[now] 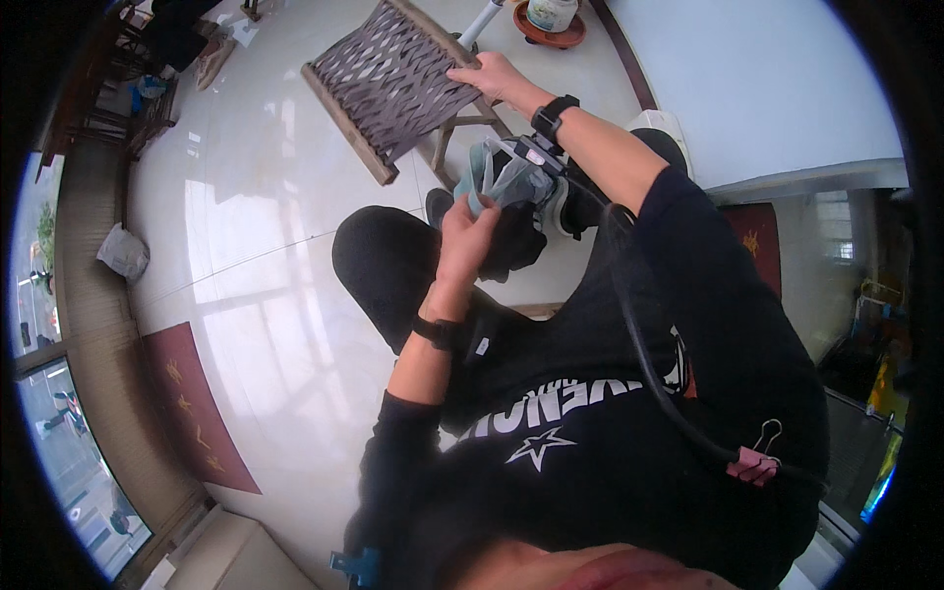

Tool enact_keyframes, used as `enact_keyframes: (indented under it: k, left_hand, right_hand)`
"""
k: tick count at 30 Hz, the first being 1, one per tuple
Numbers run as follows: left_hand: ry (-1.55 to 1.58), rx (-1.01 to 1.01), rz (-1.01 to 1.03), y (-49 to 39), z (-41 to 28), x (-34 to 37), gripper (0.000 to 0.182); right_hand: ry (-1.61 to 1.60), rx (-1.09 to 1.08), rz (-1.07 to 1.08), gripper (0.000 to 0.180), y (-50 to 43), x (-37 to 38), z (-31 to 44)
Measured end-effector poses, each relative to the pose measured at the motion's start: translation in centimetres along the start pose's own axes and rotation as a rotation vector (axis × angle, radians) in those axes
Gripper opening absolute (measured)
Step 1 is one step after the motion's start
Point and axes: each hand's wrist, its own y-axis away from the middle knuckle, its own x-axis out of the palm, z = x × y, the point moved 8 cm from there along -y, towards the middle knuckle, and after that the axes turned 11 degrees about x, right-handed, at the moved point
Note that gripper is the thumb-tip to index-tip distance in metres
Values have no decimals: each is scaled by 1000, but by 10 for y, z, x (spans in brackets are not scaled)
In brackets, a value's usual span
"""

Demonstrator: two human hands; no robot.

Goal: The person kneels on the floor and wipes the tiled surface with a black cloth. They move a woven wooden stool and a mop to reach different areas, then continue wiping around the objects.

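My right hand (501, 77) grips the wooden rail of a folding stool (394, 74), with its thumb over the edge of the woven dark strap seat. The stool is tilted, its crossed wooden legs towards my feet. Between my knees my left hand (468, 228) pinches the handles of a pale green plastic bag (478, 173). A black cloth-like thing (516, 240) hangs close under the bag; whether it is inside cannot be told. A small dark device (538, 155) with a cable lies between my right forearm and the bag.
My shoes stand on the glossy tiled floor (258, 295) behind the bag. A potted container on a red-brown wheeled saucer (549, 33) stands beyond the stool. At the left are a white sack (124, 252) and a red mat (199, 413); a white wall (774, 81) rises at the right.
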Motion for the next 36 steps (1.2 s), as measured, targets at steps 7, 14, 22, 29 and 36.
enact_keyframes:
  k: [7,14,22,29,36]
  left_hand:
    - [-39,-9,38,2,-3,-2,12]
    - [40,18,42,2,-11,4,7]
    - [0,-137,-70,5,-3,-6,9]
    - [-46,-192,-185,-4,-7,-6,3]
    - [-146,-394,-218,-48,12,4,7]
  right_hand:
    - [250,59,26,56,-32,-6,-24]
    - [441,278,419,57,-8,-37,-8]
    - [105,173,19,45,-7,-174,-124]
    - [509,641,-229,38,140,-137,-435]
    - [834,339,-263,43,126,-84,-447]
